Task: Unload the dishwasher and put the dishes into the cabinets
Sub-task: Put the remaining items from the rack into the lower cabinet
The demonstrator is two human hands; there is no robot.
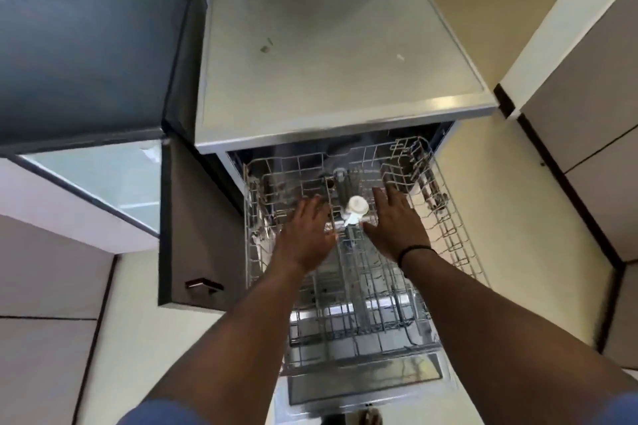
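Nearly done, I judge: upper rack (pixel 345 252) bare; left hand (pixel 307 238), right hand (pixel 397 224) spread wide, holding nothing.

Blue sleeves (pixel 162 419), blk band (pixel 412 249) on rt wrist

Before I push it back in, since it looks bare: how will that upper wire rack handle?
The upper rack looks bare, so probably light. Its stiff wire grid should slide rather than flex. Both open hands hover over it.
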